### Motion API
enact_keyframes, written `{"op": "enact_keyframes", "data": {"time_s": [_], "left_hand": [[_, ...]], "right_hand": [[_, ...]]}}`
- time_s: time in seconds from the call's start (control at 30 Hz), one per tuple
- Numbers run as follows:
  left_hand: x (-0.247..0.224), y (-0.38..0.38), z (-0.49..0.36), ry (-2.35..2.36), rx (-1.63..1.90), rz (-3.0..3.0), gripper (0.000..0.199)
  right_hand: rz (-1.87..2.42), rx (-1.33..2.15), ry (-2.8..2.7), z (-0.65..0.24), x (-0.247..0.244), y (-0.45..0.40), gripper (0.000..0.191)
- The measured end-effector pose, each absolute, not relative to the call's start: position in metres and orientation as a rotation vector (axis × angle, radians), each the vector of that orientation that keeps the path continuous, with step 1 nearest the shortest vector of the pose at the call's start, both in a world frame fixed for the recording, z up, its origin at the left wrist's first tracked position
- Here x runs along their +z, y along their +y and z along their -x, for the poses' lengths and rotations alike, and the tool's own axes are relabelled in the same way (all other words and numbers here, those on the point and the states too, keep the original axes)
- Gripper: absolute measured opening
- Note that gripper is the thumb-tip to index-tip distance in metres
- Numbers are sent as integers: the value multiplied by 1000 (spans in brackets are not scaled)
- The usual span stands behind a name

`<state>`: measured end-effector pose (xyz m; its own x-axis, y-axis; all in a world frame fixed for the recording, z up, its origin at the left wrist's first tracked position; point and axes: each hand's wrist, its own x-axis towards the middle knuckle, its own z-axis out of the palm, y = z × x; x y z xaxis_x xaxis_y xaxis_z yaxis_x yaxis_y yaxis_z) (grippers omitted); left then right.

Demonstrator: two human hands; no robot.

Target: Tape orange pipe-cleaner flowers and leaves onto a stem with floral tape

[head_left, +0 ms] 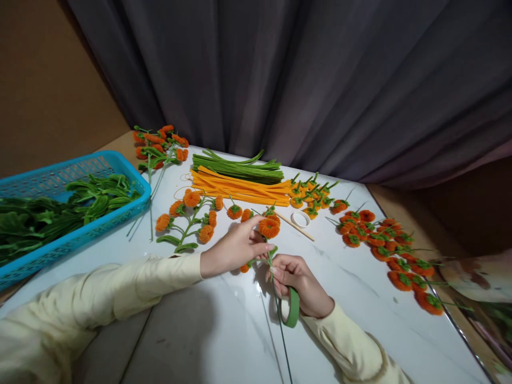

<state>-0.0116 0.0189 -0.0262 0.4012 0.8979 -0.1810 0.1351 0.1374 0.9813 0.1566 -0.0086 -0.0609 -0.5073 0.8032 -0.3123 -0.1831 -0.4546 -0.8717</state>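
My left hand (234,246) is curled around the upper part of a flower stem, its thumb by a small green leaf (272,252) and its index finger touching an orange fuzzy flower (269,227). Just below, my right hand (295,280) pinches that same stem between thumb and fingers. A roll of green floral tape (294,308) hangs against the right palm, partly covered by the fingers. From the grip, a long thin dark wire stem (285,341) runs down toward the near edge. Another orange bloom (244,268) shows under the left hand.
A blue basket (146,184) of green leaves stands left. Behind my hands lie green pipe cleaners (240,169), orange-yellow ones (240,186), a white ring (300,218) and a wooden stick (294,225). Orange flower heads (400,280) spread right; a finished-looking spray (188,226) lies left.
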Motion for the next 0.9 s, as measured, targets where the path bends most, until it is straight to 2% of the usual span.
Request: {"op": "enact_keyframes", "data": {"time_s": [0.13, 0.4, 0.63, 0.7, 0.83, 0.9], "left_hand": [[-27, 16, 11, 1027, 713, -1354, 37], [-25, 9, 11, 990, 583, -1414, 49], [-16, -6, 16, 1175, 609, -1828, 60], [-16, -12, 18, 1250, 599, -2003, 54], [-17, -17, 20, 1358, 541, -2359, 23], [-19, -15, 21, 1310, 487, -2526, 16]], "right_hand": [[999, 1976, -1090, -157, -59, -8, 30], [1052, 1978, -1054, -158, -61, -7, 29], [1050, 1969, -1018, -158, -59, -5, 30], [1046, 1966, -1001, -158, -60, -5, 31], [1042, 1976, -1000, -158, -60, -5, 31], [1034, 1982, -1015, -158, -61, -6, 30]]}}
